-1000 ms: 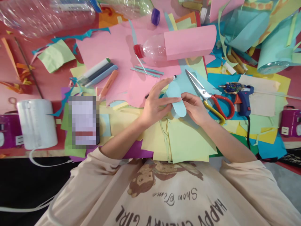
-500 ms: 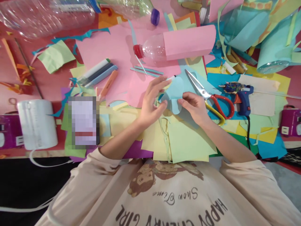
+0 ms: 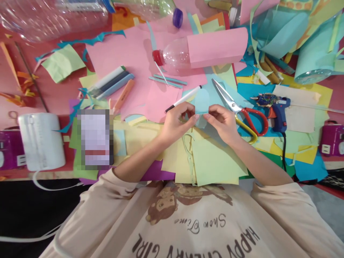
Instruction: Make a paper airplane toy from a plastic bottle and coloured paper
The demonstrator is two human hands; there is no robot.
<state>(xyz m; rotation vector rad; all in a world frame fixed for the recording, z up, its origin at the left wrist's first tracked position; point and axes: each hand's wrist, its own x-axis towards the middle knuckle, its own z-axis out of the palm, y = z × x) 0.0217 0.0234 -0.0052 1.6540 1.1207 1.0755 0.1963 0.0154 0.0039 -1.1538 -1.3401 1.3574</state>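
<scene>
Between my two hands is a small piece of light blue paper [image 3: 202,101] with a crease across its middle. My left hand [image 3: 180,120] pinches its left edge with thumb and fingertips. On the other side my right hand [image 3: 221,120] pinches the right edge at the same crease. A white marker with black ends [image 3: 185,97] lies just beyond my left hand. Close to my right hand rest scissors [image 3: 233,106] with one red and one yellow handle, blades pointing away. Parts of the paper are covered by my fingers.
Beyond my hands lies a clear bottle [image 3: 176,53] with a red cap and pink paper wrap. A blue glue gun [image 3: 279,114] sits at the right. Markers [image 3: 113,82], a phone [image 3: 95,138] and a white power bank-like box [image 3: 42,141] are at the left. Paper sheets and scraps cover much of the table.
My left hand has moved from the paper's upper left to its crease and closed there. The wider blue shape now appears folded, and the white marker is uncovered.
</scene>
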